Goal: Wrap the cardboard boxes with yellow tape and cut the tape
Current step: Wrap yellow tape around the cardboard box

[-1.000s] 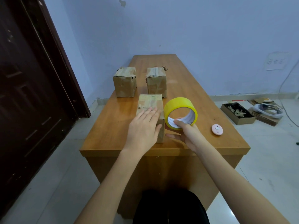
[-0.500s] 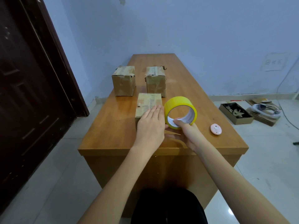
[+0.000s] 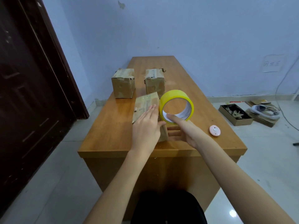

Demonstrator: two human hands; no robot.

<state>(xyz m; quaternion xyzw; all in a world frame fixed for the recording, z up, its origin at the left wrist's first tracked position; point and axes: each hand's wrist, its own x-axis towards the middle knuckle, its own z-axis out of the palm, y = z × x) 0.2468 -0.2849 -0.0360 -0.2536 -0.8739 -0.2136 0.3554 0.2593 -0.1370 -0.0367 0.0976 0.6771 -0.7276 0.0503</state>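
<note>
**A:** Where does the box being worked on sit relative to the two hands?

**B:** The near box (image 3: 146, 105) lies on the desk (image 3: 110, 131) close to the front edge, its long axis running away from the person and turned a little to the right at the far end. The left hand (image 3: 145, 128) lies flat on top of it, fingers straight and together, pressing down and gripping nothing.

**A:** And the tape?

**B:** The yellow tape roll (image 3: 176, 105) stands on edge just right of the box, touching or almost touching its right side, with the open core facing the person. The right hand (image 3: 184, 130) holds it, one finger hooked through the core; the other fingers spread low beside the box. I can't see a loose tape end.

**A:** So which hand leads?

**B:** I'd judge the right, since it has the roll. The strip probably has to run across or along the box from its right side while the left keeps it pinned.

**A:** The others?

**B:** Two more boxes, left (image 3: 123, 83) and right (image 3: 155, 83), stand farther back, well clear of both hands. A small pink round object (image 3: 214, 130) lies to the right.
</note>
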